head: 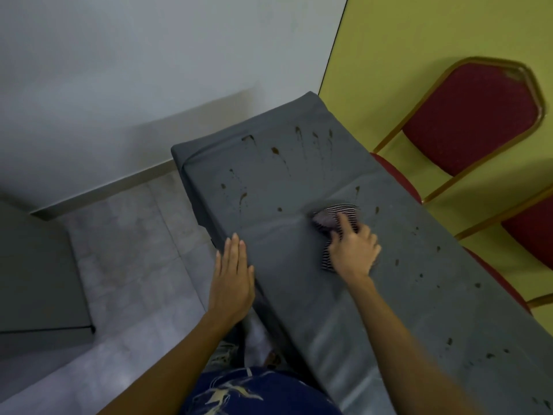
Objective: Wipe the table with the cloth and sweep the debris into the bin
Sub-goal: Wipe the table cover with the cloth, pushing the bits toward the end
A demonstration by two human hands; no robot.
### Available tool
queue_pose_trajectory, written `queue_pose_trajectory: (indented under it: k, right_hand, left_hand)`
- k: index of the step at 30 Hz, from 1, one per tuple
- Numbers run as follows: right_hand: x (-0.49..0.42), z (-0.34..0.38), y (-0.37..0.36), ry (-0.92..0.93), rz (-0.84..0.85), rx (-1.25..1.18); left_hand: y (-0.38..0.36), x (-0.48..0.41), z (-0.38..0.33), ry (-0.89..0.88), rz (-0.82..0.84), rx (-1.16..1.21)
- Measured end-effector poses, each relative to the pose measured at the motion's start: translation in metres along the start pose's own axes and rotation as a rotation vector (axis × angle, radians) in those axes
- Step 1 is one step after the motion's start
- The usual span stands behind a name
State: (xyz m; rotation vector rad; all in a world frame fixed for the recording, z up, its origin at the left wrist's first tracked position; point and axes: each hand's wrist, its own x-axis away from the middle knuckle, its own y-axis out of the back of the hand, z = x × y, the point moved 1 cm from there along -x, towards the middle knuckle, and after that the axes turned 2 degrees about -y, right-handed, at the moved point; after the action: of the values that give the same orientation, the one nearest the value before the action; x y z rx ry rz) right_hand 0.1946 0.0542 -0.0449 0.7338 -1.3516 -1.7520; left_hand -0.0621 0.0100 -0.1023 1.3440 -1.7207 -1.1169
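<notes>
On the long table draped in a smooth grey cover (299,265), a small bunched cloth with fine black-and-white stripes (335,217) lies near the middle of the top, pinned under the right hand (353,250). That hand's fingers are curled down over the near part of the cloth, the forefinger stretched forward across it, so the cloth is pressed to the cover rather than lifted. The left hand (232,277) lies flat at the table's near edge, fingers straight and close together, holding nothing; it seems to brace the cover.

Dark brown spots and streaks of debris (275,151) are scattered over the far end and along the side by the two red padded chairs with gold frames (466,115). No bin shows in this view.

The cloth looks thin, soft and light. It will crumple and fold under the palm and carries no shape of its own, so it is best taken bunched beneath a flat hand, with pressure spread through the palm and fingertips. The grey cover appears loose and creased, likely to drag and wrinkle with each stroke, which makes the bracing hand useful. The streaks look wet or sticky and may smear rather than lift.
</notes>
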Motion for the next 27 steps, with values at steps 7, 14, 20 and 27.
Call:
queue_pose_trajectory:
  k: [7, 14, 20, 27]
  right_hand:
    - [0.039, 0.076, -0.007, 0.196, -0.054, -0.147]
    - [0.091, 0.138, -0.058, 0.454, 0.064, 0.038]
    - [0.059, 0.112, -0.045, 0.485, 0.083, 0.083]
    - [-0.029, 0.079, -0.022, -0.026, 0.013, -0.052]
  left_hand:
    - [0.020, -0.034, 0.017, 0.086, -0.066, 0.057]
    - [0.029, -0.069, 0.059, 0.024, 0.054, -0.089]
    - [0.027, -0.066, 0.050, 0.086, 0.032, -0.011]
    - [0.031, -0.069, 0.054, 0.067, 0.031, -0.030]
